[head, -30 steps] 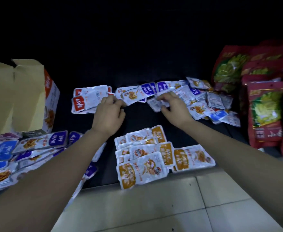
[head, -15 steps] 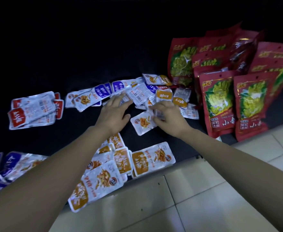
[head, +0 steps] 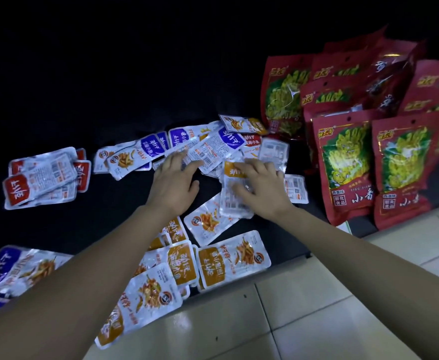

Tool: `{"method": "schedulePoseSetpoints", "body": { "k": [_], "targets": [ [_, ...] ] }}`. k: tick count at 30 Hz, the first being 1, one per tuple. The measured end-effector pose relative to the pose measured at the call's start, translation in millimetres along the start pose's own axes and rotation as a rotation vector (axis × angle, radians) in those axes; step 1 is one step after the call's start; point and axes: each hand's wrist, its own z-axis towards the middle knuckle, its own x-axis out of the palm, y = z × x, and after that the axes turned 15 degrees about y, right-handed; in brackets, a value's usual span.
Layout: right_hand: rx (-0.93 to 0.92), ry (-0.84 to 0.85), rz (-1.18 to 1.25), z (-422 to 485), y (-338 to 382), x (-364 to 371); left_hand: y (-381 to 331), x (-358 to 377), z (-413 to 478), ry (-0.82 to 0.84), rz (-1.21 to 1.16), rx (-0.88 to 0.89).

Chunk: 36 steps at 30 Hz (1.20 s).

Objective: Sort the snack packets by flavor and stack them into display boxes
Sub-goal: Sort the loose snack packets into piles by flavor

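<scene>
Small silver snack packets lie on a black cloth [head: 114, 224]. A mixed pile [head: 213, 144] of purple, red and orange packets sits in the middle. My left hand [head: 174, 178] rests on its left edge, fingers spread, holding nothing. My right hand [head: 260, 188] lies flat on an orange-labelled packet [head: 232, 201] that is face down, fingers apart, thumb on top. Sorted groups lie around: red packets [head: 41, 178] at the left, purple packets [head: 13, 268] at the lower left, orange packets [head: 187, 266] near the front edge. No display box is in view.
Large red bags [head: 343, 165] with yellow-green pictures stand and lean in a cluster at the right, close to my right hand. Pale floor tiles [head: 291, 307] run along the front of the cloth. The far side is dark.
The view has swung right, so the cardboard box at the left is out of sight. Both hands moved from the far row onto the mixed pile; an orange packet slid nearer under my right hand.
</scene>
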Motion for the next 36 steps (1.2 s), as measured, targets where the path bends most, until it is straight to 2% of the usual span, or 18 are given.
{"method": "schedulePoseSetpoints", "body": {
  "k": [3, 5, 9, 11, 18, 21, 25, 29, 31, 34, 36],
  "targets": [
    [-0.050, -0.181, 0.140, 13.5, -1.1, -12.0, 0.3, -2.1, 0.4, -0.092, -0.009, 0.043],
    [-0.039, -0.186, 0.151, 32.5, -6.5, -22.2, -1.9, -7.3, 3.7, -0.056, -0.020, 0.059],
    [0.043, 0.121, 0.104, 65.4, -9.5, -32.6, -5.7, -12.1, 11.6, 0.082, 0.000, 0.006],
    [0.080, 0.185, 0.031, 69.8, -5.7, -28.7, -5.2, -11.0, 12.9, 0.086, 0.000, -0.003],
    [-0.079, 0.013, -0.056, 36.8, -6.6, -7.8, -0.7, -4.4, 8.2, -0.051, -0.016, 0.015],
    [-0.146, 0.002, 0.037, 27.9, -6.0, -5.5, 0.1, -2.9, 4.2, -0.107, -0.015, 0.000],
    [-0.141, 0.006, 0.136, 31.6, -2.7, -13.8, 1.5, -0.6, 2.5, -0.103, 0.007, -0.007],
    [-0.130, 0.023, 0.031, 38.9, -0.5, -15.8, 4.0, -1.3, -3.4, -0.125, -0.014, 0.016],
    [-0.163, -0.037, 0.000, 42.1, 0.0, -13.9, 6.3, -2.5, -5.7, -0.141, -0.029, 0.037],
    [-0.266, -0.217, 0.042, 42.9, 3.1, -11.8, 6.6, -3.7, -7.7, -0.195, -0.107, 0.050],
    [-0.317, -0.297, 0.111, 39.6, 8.0, -13.8, 1.3, -7.8, -9.0, -0.233, -0.292, 0.000]
  ]
}}
